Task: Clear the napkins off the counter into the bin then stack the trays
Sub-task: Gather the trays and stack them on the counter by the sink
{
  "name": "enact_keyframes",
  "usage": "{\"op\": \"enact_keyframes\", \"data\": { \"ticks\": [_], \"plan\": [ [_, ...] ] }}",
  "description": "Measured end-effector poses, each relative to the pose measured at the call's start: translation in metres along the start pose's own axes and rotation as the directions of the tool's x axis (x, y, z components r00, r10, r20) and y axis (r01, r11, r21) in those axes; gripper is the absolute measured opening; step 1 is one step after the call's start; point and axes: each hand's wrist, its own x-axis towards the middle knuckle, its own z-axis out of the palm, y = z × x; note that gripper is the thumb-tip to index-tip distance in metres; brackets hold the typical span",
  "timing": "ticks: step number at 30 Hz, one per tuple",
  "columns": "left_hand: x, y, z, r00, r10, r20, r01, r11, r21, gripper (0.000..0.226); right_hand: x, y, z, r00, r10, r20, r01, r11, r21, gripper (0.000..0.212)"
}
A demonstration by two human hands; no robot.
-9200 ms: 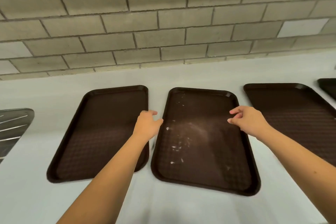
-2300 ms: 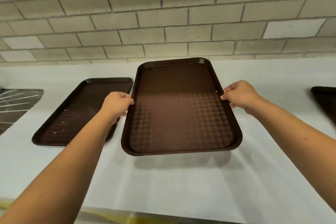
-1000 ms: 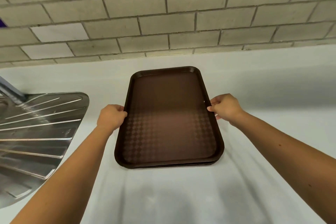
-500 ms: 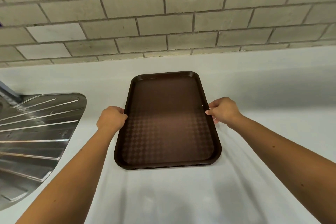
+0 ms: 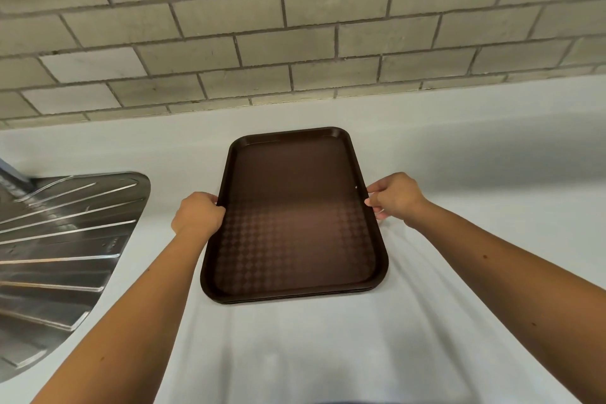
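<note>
Dark brown trays (image 5: 295, 223) sit stacked flat on the pale counter (image 5: 459, 157), right of the steel drainboard (image 5: 65, 239). Left hand (image 5: 198, 216) has its fingers curled on the top tray's left rim, and right hand (image 5: 395, 197) pinches the right rim.

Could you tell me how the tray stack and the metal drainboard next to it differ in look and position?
The tray stack is dark brown with a matte, diamond-textured floor; the drainboard is shiny bare metal with long raised ribs. The stack is a rounded rectangle fully in view; the drainboard is cut off by the picture's left edge. The left hand and right hand grip the stack; nothing touches the drainboard. Both lie flat on the white counter.
</note>
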Motion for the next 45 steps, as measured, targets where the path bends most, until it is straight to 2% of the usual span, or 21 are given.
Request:
{"op": "enact_keyframes", "data": {
  "ticks": [5,11,14,17,21,27,32,37,45],
  "plan": [
    [-0.007,0.025,-0.002,0.993,0.102,-0.056,-0.106,0.992,-0.071,0.028,-0.015,0.006,-0.017,1.0,-0.012,0.006,0.011,0.999,0.036,0.015],
    [-0.037,0.086,0.003,0.975,0.22,-0.012,-0.219,0.964,-0.153,0.015,-0.035,0.027,-0.057,0.998,-0.047,-0.049,0.05,0.996,0.073,0.014],
    [-0.058,0.124,0.01,0.96,0.281,-0.013,-0.276,0.932,-0.234,0.013,-0.051,0.043,-0.088,0.994,-0.078,-0.07,0.083,0.994,0.072,0.016],
    [-0.085,0.172,0.025,0.934,0.357,0.025,-0.32,0.865,-0.387,0.015,-0.073,0.068,-0.13,0.989,-0.102,-0.104,0.107,0.993,0.046,0.017],
    [-0.125,0.239,0.044,0.911,0.409,0.054,-0.315,0.775,-0.548,0.009,-0.101,0.111,-0.194,0.982,-0.102,-0.16,0.103,0.995,0.001,0.016],
    [-0.208,0.344,0.091,0.864,0.492,0.105,-0.307,0.68,-0.666,0.013,-0.141,0.191,-0.294,0.968,-0.081,-0.237,0.067,0.995,-0.069,0.016],
    [-0.272,0.42,0.131,0.81,0.55,0.204,-0.261,0.649,-0.714,0.014,-0.156,0.237,-0.369,0.938,-0.103,-0.33,0.077,0.993,-0.092,0.015],
    [-0.309,0.495,0.158,0.671,0.61,0.421,-0.106,0.641,-0.76,0.008,-0.15,0.269,-0.42,0.898,-0.072,-0.434,0.068,0.997,-0.026,0.014],
    [-0.311,0.611,0.192,0.599,0.663,0.449,-0.147,0.642,-0.752,0.009,-0.122,0.318,-0.496,0.811,0.012,-0.585,-0.006,1.0,0.013,0.015]
  ]
}}
